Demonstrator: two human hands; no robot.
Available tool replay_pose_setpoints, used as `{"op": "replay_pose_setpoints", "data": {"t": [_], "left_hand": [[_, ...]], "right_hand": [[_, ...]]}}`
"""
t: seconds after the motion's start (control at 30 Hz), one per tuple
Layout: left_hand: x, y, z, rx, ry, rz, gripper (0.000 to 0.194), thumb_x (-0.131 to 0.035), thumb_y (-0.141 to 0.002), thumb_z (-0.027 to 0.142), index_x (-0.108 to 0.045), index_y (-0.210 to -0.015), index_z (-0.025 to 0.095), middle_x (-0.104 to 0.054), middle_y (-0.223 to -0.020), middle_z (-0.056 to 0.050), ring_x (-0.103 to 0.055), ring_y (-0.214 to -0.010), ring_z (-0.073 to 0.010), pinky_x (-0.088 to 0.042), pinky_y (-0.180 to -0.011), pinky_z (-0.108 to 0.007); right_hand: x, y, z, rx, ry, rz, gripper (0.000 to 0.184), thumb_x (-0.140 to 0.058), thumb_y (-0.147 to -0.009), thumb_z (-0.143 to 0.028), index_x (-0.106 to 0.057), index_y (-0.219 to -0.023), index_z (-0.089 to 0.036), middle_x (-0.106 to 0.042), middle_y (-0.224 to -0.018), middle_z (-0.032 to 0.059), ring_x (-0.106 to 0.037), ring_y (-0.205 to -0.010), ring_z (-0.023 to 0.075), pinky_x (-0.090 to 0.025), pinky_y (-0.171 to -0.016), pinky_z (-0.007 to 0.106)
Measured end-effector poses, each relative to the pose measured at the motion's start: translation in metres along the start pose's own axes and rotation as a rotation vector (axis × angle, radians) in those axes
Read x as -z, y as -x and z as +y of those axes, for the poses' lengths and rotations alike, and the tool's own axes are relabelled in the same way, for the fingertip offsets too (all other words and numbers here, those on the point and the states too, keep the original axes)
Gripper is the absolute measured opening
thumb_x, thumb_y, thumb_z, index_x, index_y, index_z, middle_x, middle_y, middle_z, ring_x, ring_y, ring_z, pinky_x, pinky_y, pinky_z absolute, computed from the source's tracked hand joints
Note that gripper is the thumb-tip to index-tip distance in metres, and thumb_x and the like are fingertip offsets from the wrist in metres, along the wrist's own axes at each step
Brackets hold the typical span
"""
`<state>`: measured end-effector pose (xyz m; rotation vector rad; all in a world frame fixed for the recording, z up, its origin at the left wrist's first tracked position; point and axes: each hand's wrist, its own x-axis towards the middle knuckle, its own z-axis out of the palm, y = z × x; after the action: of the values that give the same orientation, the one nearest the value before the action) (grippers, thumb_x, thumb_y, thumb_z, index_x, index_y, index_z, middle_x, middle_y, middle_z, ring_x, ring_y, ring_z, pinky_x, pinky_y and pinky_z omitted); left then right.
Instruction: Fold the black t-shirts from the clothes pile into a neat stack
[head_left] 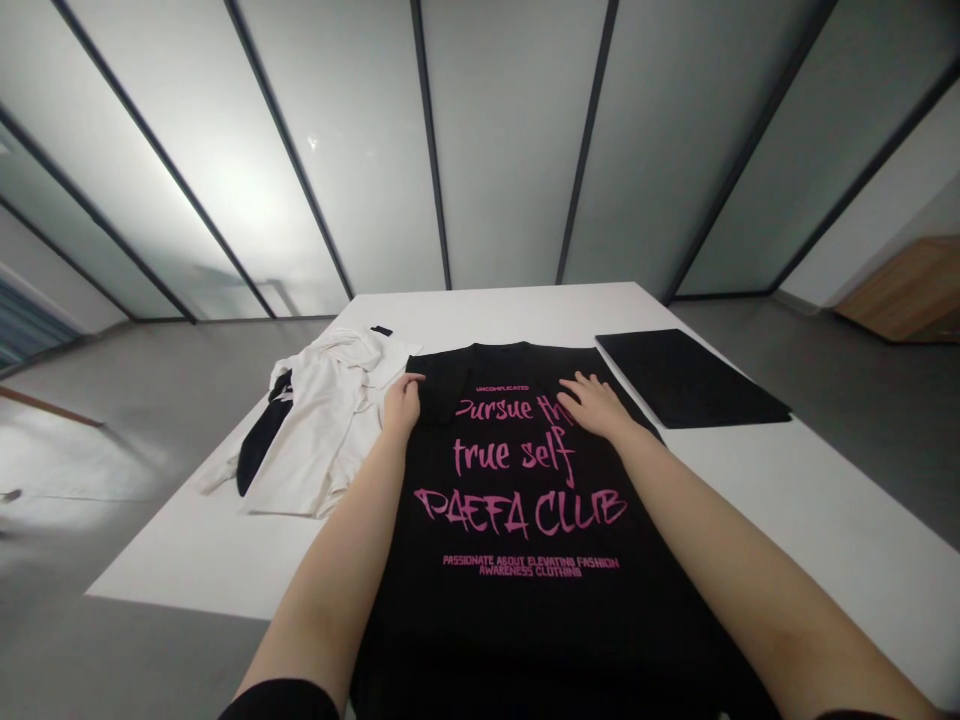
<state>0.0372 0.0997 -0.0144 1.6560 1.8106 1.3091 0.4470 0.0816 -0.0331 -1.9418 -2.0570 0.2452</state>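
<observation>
on the white table (187, 560), a black t-shirt (517, 520) with pink lettering lies flat at 12 o'clock; the left hand (403, 405) curls loosely at its folded-in sleeve (436, 395), no telling if it grips; the right hand (592, 405) lies open on the chest; a crumpled white garment (315, 430) sits at 10 o'clock, folded black cloth (690, 378) at 2 o'clock

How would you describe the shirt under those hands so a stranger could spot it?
On the white table, find the black T-shirt under the left hand and right hand, between a crumpled white garment and a flat black folded cloth. Only it bears big pink lettering reading PAEFA CLUB.
</observation>
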Motion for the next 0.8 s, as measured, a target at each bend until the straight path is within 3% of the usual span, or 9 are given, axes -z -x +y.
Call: {"op": "replay_pose_setpoints", "data": {"t": [0.1, 0.17, 0.23, 0.33, 0.4, 0.5, 0.6, 0.8], "left_hand": [[0.01, -0.006, -0.004, 0.181, 0.203, 0.035, 0.043, -0.039, -0.088, 0.017, -0.071, -0.117, 0.02, -0.079, -0.116, -0.01, -0.074, -0.111, -0.0207, -0.061, -0.089, -0.032], [0.022, -0.011, -0.008, 0.289, 0.264, -0.003, 0.041, -0.045, -0.087, 0.017, -0.065, -0.122, 0.019, -0.077, -0.111, -0.012, -0.076, -0.099, -0.0178, -0.061, -0.078, -0.026], [0.036, -0.014, -0.013, 0.36, 0.245, -0.117, 0.036, -0.055, -0.083, 0.019, -0.064, -0.118, 0.017, -0.074, -0.097, -0.01, -0.074, -0.08, -0.0158, -0.057, -0.065, -0.022], [0.058, -0.016, -0.02, 0.417, 0.07, -0.4, 0.028, -0.071, -0.077, 0.02, -0.066, -0.104, 0.017, -0.067, -0.071, -0.003, -0.062, -0.056, -0.0137, -0.049, -0.051, -0.022], [0.069, -0.016, -0.021, 0.428, -0.059, -0.555, 0.024, -0.078, -0.073, 0.022, -0.067, -0.094, 0.018, -0.062, -0.061, 0.001, -0.058, -0.05, -0.014, -0.048, -0.048, -0.023], [0.075, -0.014, -0.018, 0.428, -0.179, -0.687, 0.023, -0.084, -0.071, 0.026, -0.064, -0.083, 0.02, -0.061, -0.056, 0.002, -0.061, -0.048, -0.016, -0.05, -0.048, -0.025], [0.074, -0.012, -0.012, 0.433, -0.276, -0.706, 0.026, -0.085, -0.074, 0.029, -0.061, -0.077, 0.021, -0.058, -0.051, 0.002, -0.059, -0.045, -0.0155, -0.048, -0.046, -0.023], [0.072, -0.013, -0.009, 0.359, -0.278, -0.613, 0.017, -0.073, -0.085, 0.029, -0.062, -0.075, 0.02, -0.059, -0.055, 0.001, -0.063, -0.048, -0.0171, -0.051, -0.049, -0.024]], "right_hand": [[0.005, -0.001, 0.014, 0.04, -0.241, 0.14, 0.046, -0.045, -0.109, -0.043, -0.078, -0.132, -0.022, -0.066, -0.153, 0.0139, -0.055, -0.149, 0.0325, -0.038, -0.127, 0.049], [0.008, -0.002, 0.022, 0.03, -0.386, 0.24, 0.042, -0.045, -0.108, -0.041, -0.081, -0.121, -0.023, -0.076, -0.137, 0.012, -0.066, -0.135, 0.0298, -0.047, -0.12, 0.046], [0.01, -0.002, 0.027, -0.013, -0.474, 0.307, 0.039, -0.047, -0.106, -0.041, -0.081, -0.113, -0.024, -0.081, -0.125, 0.0102, -0.071, -0.124, 0.0296, -0.052, -0.112, 0.045], [0.01, -0.002, 0.025, -0.037, -0.51, 0.33, 0.036, -0.051, -0.103, -0.042, -0.082, -0.108, -0.023, -0.083, -0.117, 0.0094, -0.073, -0.115, 0.0293, -0.055, -0.104, 0.043], [0.009, -0.001, 0.021, -0.02, -0.5, 0.314, 0.036, -0.052, -0.102, -0.041, -0.082, -0.106, -0.022, -0.083, -0.114, 0.0097, -0.074, -0.109, 0.0291, -0.056, -0.1, 0.042], [0.008, 0.0, 0.016, -0.001, -0.484, 0.294, 0.035, -0.053, -0.101, -0.04, -0.082, -0.103, -0.022, -0.083, -0.111, 0.0097, -0.074, -0.105, 0.0287, -0.056, -0.098, 0.041], [0.009, 0.001, 0.013, -0.003, -0.471, 0.28, 0.033, -0.054, -0.1, -0.039, -0.082, -0.102, -0.023, -0.083, -0.112, 0.009, -0.075, -0.105, 0.0284, -0.056, -0.099, 0.041], [0.011, 0.003, 0.011, 0.013, -0.424, 0.254, 0.03, -0.055, -0.1, -0.036, -0.083, -0.101, -0.024, -0.083, -0.113, 0.0081, -0.075, -0.108, 0.0288, -0.057, -0.1, 0.042]]}}
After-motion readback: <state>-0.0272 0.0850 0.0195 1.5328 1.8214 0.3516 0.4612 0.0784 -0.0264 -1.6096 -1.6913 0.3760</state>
